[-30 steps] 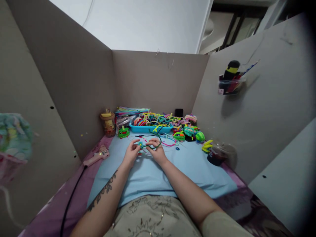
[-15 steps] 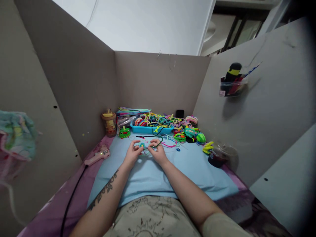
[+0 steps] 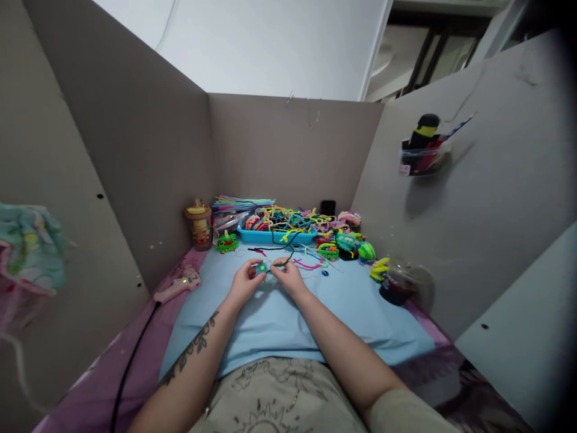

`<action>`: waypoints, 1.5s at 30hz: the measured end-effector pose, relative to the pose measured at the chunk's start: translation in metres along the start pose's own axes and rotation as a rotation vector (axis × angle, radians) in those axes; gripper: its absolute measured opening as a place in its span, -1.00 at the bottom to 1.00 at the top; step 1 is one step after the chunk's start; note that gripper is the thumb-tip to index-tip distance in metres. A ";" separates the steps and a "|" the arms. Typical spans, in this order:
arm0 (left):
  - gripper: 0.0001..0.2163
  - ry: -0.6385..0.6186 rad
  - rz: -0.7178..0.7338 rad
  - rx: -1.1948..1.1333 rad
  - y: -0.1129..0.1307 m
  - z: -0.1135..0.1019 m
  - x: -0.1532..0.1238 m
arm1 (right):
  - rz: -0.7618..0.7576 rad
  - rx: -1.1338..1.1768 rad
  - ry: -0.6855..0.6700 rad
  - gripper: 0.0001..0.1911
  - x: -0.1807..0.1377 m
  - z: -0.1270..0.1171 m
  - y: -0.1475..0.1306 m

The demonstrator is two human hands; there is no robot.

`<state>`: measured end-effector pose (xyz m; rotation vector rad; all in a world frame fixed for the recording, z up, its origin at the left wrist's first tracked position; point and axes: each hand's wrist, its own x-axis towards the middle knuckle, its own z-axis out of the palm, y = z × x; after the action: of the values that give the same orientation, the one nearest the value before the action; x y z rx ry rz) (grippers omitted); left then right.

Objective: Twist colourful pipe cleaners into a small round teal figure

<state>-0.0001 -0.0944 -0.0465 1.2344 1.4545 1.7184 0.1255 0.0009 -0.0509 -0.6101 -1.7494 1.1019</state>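
Observation:
My left hand (image 3: 246, 281) pinches a small teal fuzzy piece (image 3: 262, 268) with a spot of yellow on it. Close beside it, my right hand (image 3: 288, 278) is closed on a dark green pipe cleaner (image 3: 290, 255), whose free end curves up toward the tray. Both hands hover low over the light blue cloth (image 3: 342, 325). How the pipe cleaner meets the teal piece is too small to make out.
A blue tray (image 3: 255, 237) of tangled pipe cleaners stands at the back. Left are a green fuzzy figure (image 3: 227, 242), a lidded cup (image 3: 199, 225) and a pink glue gun (image 3: 178, 285) with a black cord. Right are several fuzzy figures and a dark drink cup (image 3: 397, 284).
The teal piece has turned and shows more of its face between my left fingers. My right fingers have closed in, and the pipe cleaner's loop has shifted and stands more upright.

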 end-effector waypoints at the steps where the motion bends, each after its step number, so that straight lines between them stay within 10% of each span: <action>1: -0.60 0.025 0.025 0.043 -0.001 -0.001 0.000 | 0.059 0.065 0.006 -0.78 0.001 -0.001 0.001; 13: -0.66 0.113 0.116 0.264 0.006 -0.008 0.005 | 0.424 0.729 0.143 -0.68 0.020 -0.039 -0.003; 30: -0.68 -0.048 0.278 0.327 0.006 -0.033 0.014 | -0.192 -0.796 0.078 -0.77 -0.004 -0.010 -0.004; 45: -0.67 -0.141 0.124 0.136 0.013 -0.030 0.017 | -0.422 -0.553 -0.116 -0.77 -0.006 -0.005 -0.011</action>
<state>-0.0322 -0.0966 -0.0286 1.5148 1.4573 1.5967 0.1334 -0.0064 -0.0435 -0.4714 -2.1745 0.3629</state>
